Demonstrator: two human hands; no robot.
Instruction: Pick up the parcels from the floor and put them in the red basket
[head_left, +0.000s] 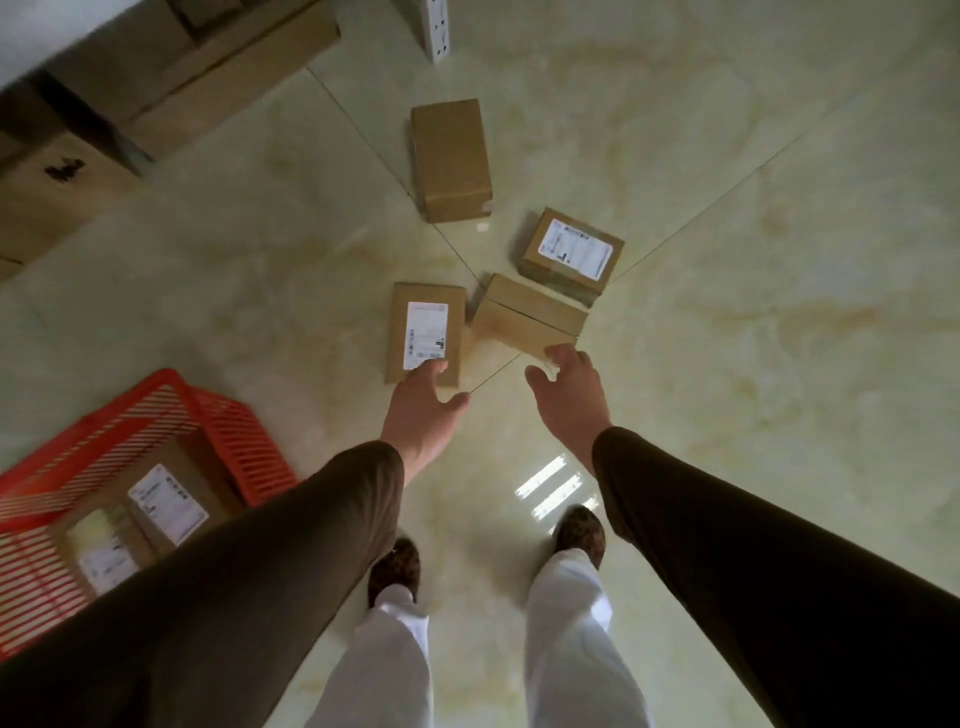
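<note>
Boxy cardboard parcels (426, 332) on glossy floor (727, 364)

We note a glossy pale tiled floor (727, 364) bearing four brown parcels (450, 158) clustered mid-floor, a red basket (223, 415) at left, and stacked cartons (67, 202) beyond.

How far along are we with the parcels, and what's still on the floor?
Partly done. Two labelled parcels already lie in the red basket. In hand: the left hand reaches to the flat labelled parcel and the right hand to the plain parcel, neither grip closed yet. Left: those two, the labelled parcel behind and the tall plain parcel, four on the floor.
</note>
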